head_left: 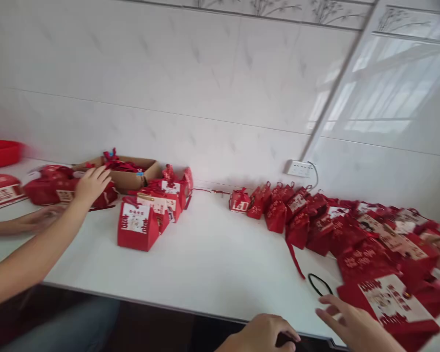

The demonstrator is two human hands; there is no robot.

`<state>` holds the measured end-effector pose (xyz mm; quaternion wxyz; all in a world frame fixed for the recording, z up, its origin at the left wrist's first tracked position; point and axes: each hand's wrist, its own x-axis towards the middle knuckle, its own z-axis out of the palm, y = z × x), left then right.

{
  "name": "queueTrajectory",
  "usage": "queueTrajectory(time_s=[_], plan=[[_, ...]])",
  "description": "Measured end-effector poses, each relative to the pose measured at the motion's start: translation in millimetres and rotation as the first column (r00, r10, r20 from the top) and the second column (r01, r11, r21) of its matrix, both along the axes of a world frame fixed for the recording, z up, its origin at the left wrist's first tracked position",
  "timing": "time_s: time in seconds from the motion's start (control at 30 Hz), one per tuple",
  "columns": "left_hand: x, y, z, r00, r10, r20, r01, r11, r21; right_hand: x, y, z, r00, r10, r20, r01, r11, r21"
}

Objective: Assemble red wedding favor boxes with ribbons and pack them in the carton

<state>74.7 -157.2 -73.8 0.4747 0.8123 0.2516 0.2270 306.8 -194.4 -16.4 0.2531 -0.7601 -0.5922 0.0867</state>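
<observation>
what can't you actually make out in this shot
- Left hand, head view: it closes over something dark at the table edge; the fingers and the bottom frame edge hide what it is.
- Right hand: open by a flat red box; contact unclear from blur.
- Printing on the red gift boxes: too small and blurred to read.
- Cardboard box: its wall hides most of the contents.
- Another person's far hand: motion-blurred.

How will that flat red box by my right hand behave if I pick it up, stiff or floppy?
The flat red box looks like thin folded card lying unassembled, so it will probably flex somewhat and feel light. Its surface seems glossy, so it may slide easily on the smooth white table. The right hand is beside its near edge, fingers spread; a grip at an edge would likely bend it.
</observation>
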Motion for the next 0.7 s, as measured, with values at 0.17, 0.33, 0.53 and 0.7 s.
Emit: queueTrajectory(time_s=[0.17, 0.33, 0.53, 0.7], plan=[[-98.3, 10.5, 26.4, 0.834, 0.477, 0.276, -0.496, 0.868, -0.001, -99.9, 77.0, -23.6, 0.916, 0.338, -0.217, -0.313, 0.939, 0.140], [-208.6, 52.7, 27.1, 0.176, 0.874, 0.453, -0.982, 0.124, 0.142, -146.1, 97.5, -83.0, 0.948, 0.305, -0.088, -0.261, 0.907, 0.330], [-275.5, 96.8, 30.8, -0.021, 0.952, 0.307, -0.981, -0.079, 0.177, -132.0, 105.9, -112.5, 0.929, 0.368, 0.044, -0.367, 0.898, 0.242], [-275.6, 109.8, 34.5, -0.084, 0.981, 0.174, -0.978, -0.115, 0.175, -132.0, 102.7, -105.9, 0.931, 0.363, 0.052, -0.365, 0.909, 0.202]])
